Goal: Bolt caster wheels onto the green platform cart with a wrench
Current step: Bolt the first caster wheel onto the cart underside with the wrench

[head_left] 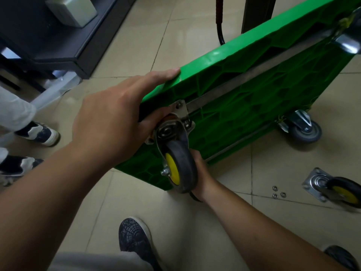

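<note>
The green platform cart (254, 90) stands tilted on its side, ribbed underside facing me. My left hand (113, 118) grips its near corner, fingers over the top edge and thumb by the caster's steel mounting plate (180, 112). A caster with a black tyre and yellow hub (180, 167) sits at that corner. My right hand (201, 173) is curled behind this wheel, mostly hidden; a dark tool end pokes out below the wrist, and I cannot make out what it is. A grey caster (304, 130) sits on the cart's far lower corner, another (349, 44) at the top right.
A loose yellow-hub caster (336, 189) lies on the tiled floor at right, with three small washers (278, 192) beside it. My shoes (134, 243) are below. Another person's legs and shoes (37, 133) stand at left. Dark furniture (58, 45) fills the upper left.
</note>
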